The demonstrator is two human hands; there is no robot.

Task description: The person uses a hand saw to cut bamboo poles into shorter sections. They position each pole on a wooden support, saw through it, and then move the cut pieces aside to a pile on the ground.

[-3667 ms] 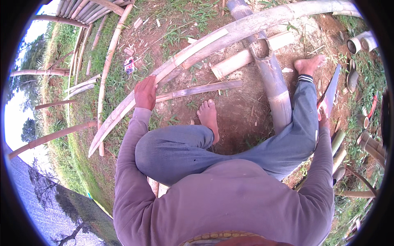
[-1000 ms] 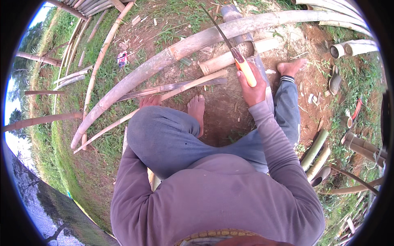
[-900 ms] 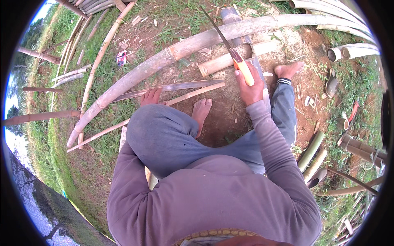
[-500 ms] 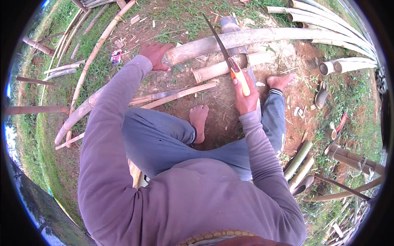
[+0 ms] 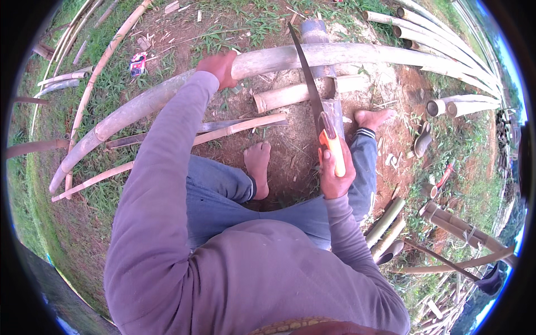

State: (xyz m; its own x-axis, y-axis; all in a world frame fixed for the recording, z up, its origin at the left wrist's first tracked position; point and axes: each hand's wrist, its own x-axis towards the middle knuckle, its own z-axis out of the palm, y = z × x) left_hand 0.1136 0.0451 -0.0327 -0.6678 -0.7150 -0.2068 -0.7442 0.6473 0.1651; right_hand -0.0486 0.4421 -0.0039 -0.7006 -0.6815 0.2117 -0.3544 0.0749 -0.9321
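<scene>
My left hand grips a long pale bamboo pole from above, its fingers wrapped round it. In my right hand is a hand saw with an orange and cream handle and a long dark blade. The blade crosses the pole, to the right of my left hand, its tip past the far side. I cannot tell whether its teeth are in a cut. A thick grey bamboo piece lies crosswise under the pole. Nearer to me lies a short bamboo length.
Split bamboo strips lie near my bare foot. Several bamboo poles are stacked at the far right, with two cut tubes below them. A shoe and a red-handled tool lie on the right.
My left hand has gone from spread fingers at the pole to a wrapped grip. My right hand has drawn the saw back toward me. The whole view has shifted somewhat.
</scene>
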